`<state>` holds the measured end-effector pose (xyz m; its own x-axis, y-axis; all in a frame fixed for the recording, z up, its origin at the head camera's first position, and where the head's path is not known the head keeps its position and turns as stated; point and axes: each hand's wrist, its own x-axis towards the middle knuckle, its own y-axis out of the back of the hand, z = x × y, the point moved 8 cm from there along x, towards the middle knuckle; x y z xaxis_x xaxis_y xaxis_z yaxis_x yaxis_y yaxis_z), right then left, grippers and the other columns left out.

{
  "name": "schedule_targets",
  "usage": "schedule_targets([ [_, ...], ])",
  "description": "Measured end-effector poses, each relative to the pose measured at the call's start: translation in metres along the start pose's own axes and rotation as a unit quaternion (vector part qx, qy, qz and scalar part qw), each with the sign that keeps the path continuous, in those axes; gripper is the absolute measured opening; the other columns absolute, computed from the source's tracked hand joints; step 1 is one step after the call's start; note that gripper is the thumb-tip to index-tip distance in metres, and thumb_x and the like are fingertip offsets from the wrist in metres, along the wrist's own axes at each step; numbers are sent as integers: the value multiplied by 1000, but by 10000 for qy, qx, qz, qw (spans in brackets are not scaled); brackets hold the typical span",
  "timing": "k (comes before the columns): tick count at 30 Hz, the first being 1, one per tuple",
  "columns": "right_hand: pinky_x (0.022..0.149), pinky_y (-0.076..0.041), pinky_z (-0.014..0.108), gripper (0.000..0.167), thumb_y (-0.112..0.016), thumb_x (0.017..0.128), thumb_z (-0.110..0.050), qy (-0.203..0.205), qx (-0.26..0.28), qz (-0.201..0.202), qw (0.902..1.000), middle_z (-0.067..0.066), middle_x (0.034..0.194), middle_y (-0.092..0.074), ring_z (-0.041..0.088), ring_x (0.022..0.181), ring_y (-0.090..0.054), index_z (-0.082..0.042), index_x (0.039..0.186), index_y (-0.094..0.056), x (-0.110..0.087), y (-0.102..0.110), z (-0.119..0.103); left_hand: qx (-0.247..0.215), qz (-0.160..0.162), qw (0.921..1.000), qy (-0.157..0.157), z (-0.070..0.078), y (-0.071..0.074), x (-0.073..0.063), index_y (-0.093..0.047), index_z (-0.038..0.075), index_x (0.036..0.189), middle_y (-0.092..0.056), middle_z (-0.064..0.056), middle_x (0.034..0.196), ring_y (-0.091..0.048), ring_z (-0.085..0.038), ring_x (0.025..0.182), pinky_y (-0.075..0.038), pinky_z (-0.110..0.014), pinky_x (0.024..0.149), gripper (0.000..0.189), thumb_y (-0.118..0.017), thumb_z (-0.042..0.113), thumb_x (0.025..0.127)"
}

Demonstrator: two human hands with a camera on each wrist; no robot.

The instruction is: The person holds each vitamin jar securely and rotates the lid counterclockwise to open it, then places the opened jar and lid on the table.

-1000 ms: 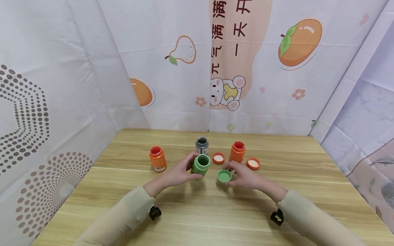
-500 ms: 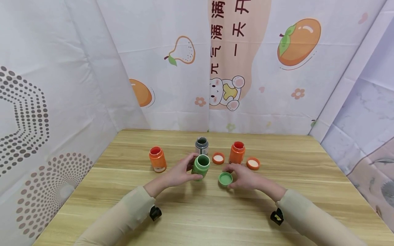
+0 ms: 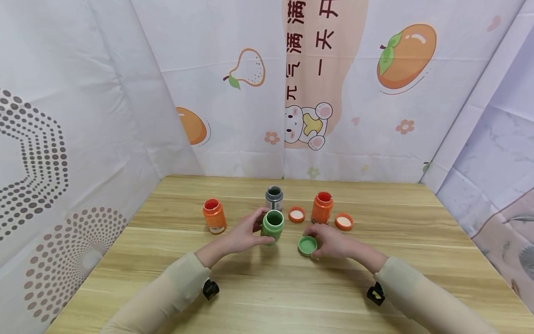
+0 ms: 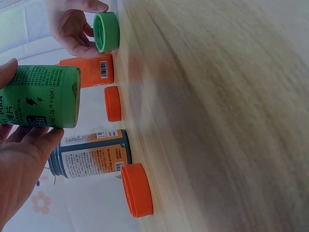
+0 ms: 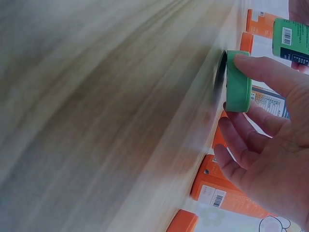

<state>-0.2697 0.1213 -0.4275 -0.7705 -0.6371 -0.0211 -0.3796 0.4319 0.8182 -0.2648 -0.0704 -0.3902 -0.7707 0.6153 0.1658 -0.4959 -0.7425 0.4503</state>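
My left hand (image 3: 249, 232) grips an uncapped green bottle (image 3: 273, 227), held upright and raised off the table, as the left wrist view shows. My right hand (image 3: 329, 240) pinches a green cap (image 3: 307, 246) between thumb and fingertips, its hollow side facing up. In the right wrist view the cap (image 5: 237, 82) is very close to the tabletop, with a dark shadow beside it; whether it touches the wood I cannot tell. Behind the green bottle stands an open grey bottle (image 3: 274, 197), partly hidden by it.
An open orange bottle (image 3: 214, 216) stands at the left, and another orange bottle (image 3: 322, 207) behind my right hand. Two orange caps (image 3: 296, 215) lie hollow side up around that second bottle. Another orange cap (image 4: 137, 190) shows in the left wrist view. A printed curtain (image 3: 233, 157) hangs behind the wooden table.
My right hand has brought the green cap a little nearer to me and slightly to the right, lower toward the table. The left hand and green bottle have stayed nearly still.
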Motion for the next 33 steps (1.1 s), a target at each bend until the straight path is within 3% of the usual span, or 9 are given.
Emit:
schedule_targets([
  [18,87,-48,42,43,-85,69,-4,100,-6,-49,9999,-1,100,-63,19,94,-57,-5,107,-63,1,-2,2,-201,-15,9997,148,-5,-2,1,-41,8,133,-55,-9,126,-53,-29,119,-44,-48,97,60,-76,5,84],
  [22,88,-47,43,49,-86,69,-6,117,7,-42,9999,3,106,-65,21,98,-59,-1,112,-63,1,-2,3,-255,-39,9993,253,-5,-3,1,-40,9,134,-54,-9,126,-53,-29,119,-45,-47,96,61,-75,5,85],
  [33,91,-48,46,59,-86,73,-17,-245,241,259,9991,7,118,-61,29,108,-55,-4,124,-59,-8,9,4,-158,-94,9997,135,-6,-5,5,-41,5,130,-54,-12,123,-55,-30,116,-49,-40,91,58,-76,5,84],
])
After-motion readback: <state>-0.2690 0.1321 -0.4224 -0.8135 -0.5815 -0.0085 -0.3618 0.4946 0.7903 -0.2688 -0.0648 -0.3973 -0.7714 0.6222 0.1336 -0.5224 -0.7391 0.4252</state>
